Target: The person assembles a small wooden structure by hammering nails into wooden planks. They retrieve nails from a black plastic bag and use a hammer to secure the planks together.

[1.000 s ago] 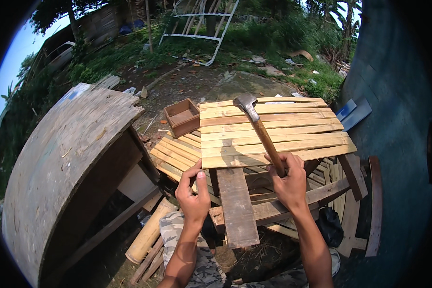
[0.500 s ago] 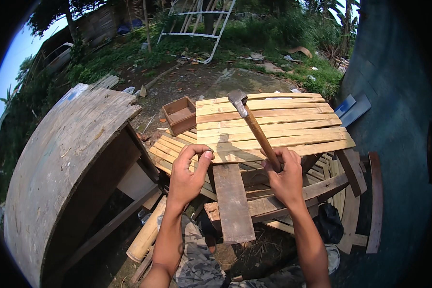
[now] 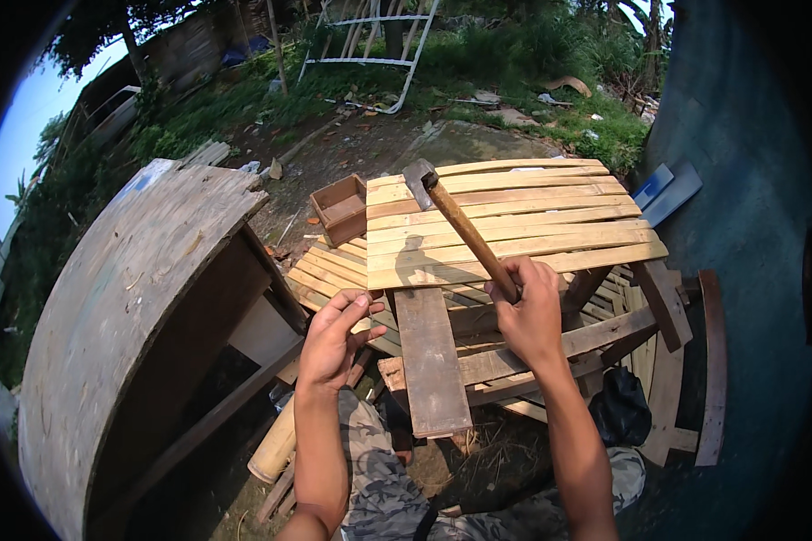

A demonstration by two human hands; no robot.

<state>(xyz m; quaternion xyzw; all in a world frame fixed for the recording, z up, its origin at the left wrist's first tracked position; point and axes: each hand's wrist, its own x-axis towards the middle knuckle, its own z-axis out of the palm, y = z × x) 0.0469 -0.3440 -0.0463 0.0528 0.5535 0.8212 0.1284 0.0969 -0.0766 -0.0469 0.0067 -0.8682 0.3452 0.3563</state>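
Note:
My right hand [image 3: 530, 316] is closed around the lower end of a hammer's wooden handle. The hammer [image 3: 471, 233] tilts up and to the left, its metal head above a panel of pale bamboo slats [image 3: 532, 209]. Just off the panel's near left corner is my left hand [image 3: 327, 347], thumb and forefinger pinched and the other fingers loosely curled. Whatever small thing sits in that pinch is too tiny to make out. Between my hands, a dark flat board [image 3: 431, 365] runs from under the slats' near edge toward me.
A large weathered wooden board on a frame [image 3: 144, 298] stands at my left. Beyond the panel's left edge is a small open wooden box [image 3: 341, 213]. More slats [image 3: 329, 275] lie lower down. A black bag [image 3: 620, 410] and a bluish wall [image 3: 740, 270] are at right.
My left hand has lowered and drawn left, and its fingers have partly uncurled behind the pinch. The hammer head has swung a little left. The view has shifted slightly.

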